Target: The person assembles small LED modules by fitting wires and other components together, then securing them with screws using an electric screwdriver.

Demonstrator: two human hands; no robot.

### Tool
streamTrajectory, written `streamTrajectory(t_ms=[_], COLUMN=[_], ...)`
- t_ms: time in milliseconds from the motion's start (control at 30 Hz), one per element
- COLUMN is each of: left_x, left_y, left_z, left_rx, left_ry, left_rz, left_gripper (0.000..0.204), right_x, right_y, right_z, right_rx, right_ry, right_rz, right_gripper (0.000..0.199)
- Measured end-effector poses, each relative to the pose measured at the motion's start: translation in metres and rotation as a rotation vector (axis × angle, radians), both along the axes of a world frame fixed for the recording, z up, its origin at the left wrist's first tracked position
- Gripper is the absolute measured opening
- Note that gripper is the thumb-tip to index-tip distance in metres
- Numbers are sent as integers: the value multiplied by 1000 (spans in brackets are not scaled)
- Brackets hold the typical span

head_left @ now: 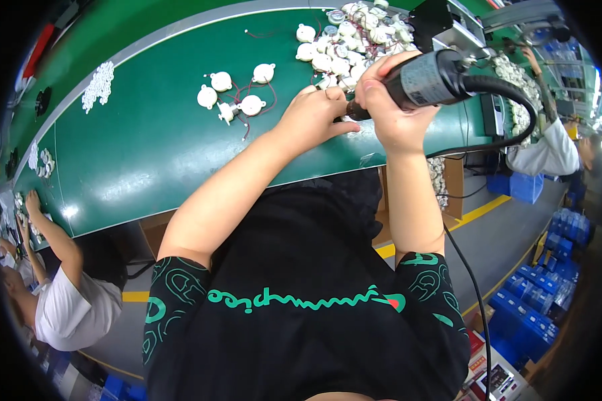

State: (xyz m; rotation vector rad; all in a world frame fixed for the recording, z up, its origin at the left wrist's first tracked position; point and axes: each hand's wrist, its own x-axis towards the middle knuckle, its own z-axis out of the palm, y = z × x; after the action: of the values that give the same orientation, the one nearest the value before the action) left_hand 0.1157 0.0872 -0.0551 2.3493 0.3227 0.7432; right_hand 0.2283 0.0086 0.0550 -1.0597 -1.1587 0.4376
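Screwdriver (425, 80) sits gripped in our right hand (391, 107), its long axis pointing left toward our left hand (314, 113), closed on something hidden, over the counter (147, 154).

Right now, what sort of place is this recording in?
Probably a factory assembly line: a long green workbench, a heap of small white round parts with wires, and a corded power screwdriver in the right hand.

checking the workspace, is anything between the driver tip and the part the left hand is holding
Nothing visible. The right hand brings the black electric screwdriver straight to the left hand, whose fingers hide the small part itself on the green table.
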Motion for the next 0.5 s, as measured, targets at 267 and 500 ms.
streamTrajectory(t_ms=[267,500], left_x=[-6,-48], left_y=[-6,-18], left_z=[14,34], left_rx=[-26,18], left_ry=[95,-50], left_rz=[-47,-32], left_gripper=[31,47], right_x=[24,132], right_y=[-2,-34], right_z=[7,42], right_rx=[-61,241], right_ry=[345,166], right_rz=[84,-341], right_gripper=[27,22])
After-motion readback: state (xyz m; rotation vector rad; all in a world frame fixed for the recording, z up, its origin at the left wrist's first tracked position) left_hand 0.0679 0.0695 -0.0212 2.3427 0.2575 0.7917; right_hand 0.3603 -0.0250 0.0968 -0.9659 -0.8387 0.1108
